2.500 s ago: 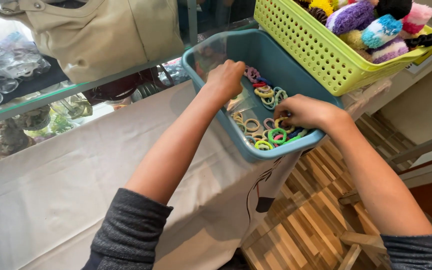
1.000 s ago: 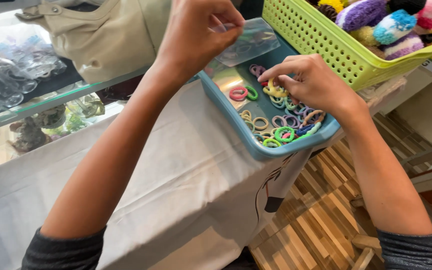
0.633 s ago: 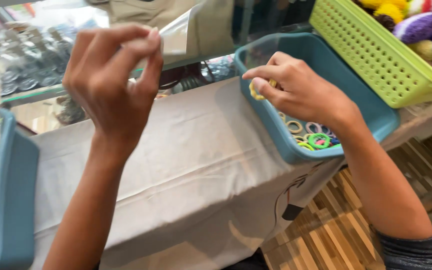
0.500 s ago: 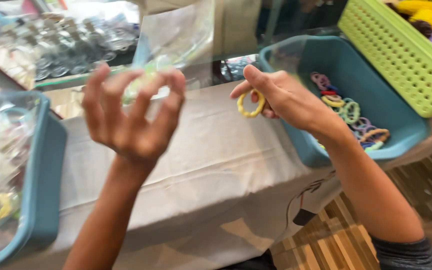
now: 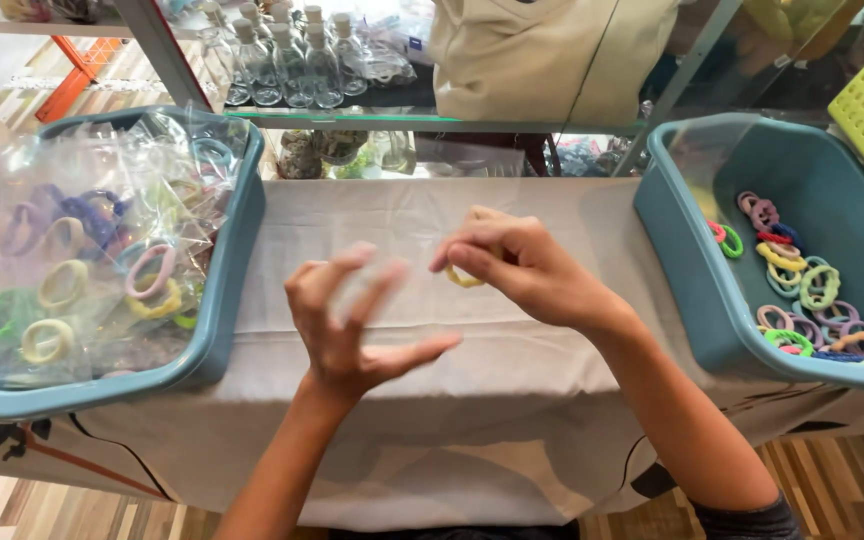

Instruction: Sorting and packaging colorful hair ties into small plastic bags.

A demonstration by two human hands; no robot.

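The left hand (image 5: 352, 325) is blurred; its fingers spread loose, and whether a clear bag lies between them is hard to tell. The right hand (image 5: 522, 270) pinches a yellow hair tie (image 5: 462, 277), mostly hidden by fingers, above the cloth-covered worktop (image 5: 552, 400).

A: How's your camera sitting?

B: One view only, worn on your head, so nothing overlaps with a second view. It looks steeply down and forward over your arms at the cloth-covered surface (image 5: 542, 400).

A: Framing?

B: Close. Your left hand (image 5: 352, 325) and right hand (image 5: 522, 270) sit dead centre, forearms entering from the bottom edge. Left teal bin (image 5: 222, 300) and right teal bin (image 5: 682, 290) are both cut by the frame sides.

A: Far end?

B: Top edge reaches the glass shelf (image 5: 432, 122) behind the surface; wooden floor (image 5: 832, 490) shows at the bottom corners.
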